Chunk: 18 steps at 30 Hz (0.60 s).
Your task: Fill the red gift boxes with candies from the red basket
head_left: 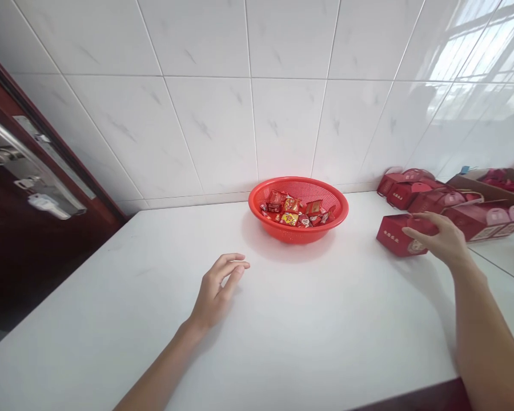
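Bare forearms (pixel 154 371) enter from the bottom edge. Left to right: steel door handle (pixel 43 200) on a dark red door (pixel 8 257). Left hand (pixel 218 288) sits low over the white surface (pixel 111 325), fingers (pixel 235 265) loosely curled, holding nothing. Red plastic mesh basket (pixel 297 235) stands near the tiled wall (pixel 197 131), wrapped sweets (pixel 291 208) heaped inside. Right hand (pixel 439 240) spreads over a red gift box (pixel 400 237) at right, fingers (pixel 420 220) touching its top; grip cannot be told. More red gift boxes (pixel 411 185) stand just behind
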Tool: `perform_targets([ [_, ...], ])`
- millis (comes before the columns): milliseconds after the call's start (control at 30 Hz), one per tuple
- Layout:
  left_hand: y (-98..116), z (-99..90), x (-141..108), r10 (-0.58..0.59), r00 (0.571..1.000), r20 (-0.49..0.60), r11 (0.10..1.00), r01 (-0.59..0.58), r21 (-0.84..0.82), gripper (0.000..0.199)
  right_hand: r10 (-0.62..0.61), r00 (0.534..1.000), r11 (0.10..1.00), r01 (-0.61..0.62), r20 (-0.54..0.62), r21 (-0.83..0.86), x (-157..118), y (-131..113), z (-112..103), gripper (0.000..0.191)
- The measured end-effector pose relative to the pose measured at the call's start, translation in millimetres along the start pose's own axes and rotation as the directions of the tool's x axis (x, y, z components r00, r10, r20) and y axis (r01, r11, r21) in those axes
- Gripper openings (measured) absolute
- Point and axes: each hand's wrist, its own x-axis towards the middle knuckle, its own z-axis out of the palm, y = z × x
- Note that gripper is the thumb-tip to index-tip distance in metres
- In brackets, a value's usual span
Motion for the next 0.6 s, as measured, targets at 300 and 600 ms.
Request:
perform_targets([
  [300, -3, 4.1, 0, 0.026, 0.999, 0.027, 0.998, -0.027, 0.052, 0.039, -0.146, 0.987, 0.986, 0.139, -0.069, -0.096, -5, -38, 23, 0.036],
  [600, -4, 8.6, 1, -0.035, 0.999, 0.021, 0.999, 0.035, 0.001, 0.037, -0.98, 0.191, 0.191, 0.826, 0.055, 0.531, -149, -188, 88, 0.023],
])
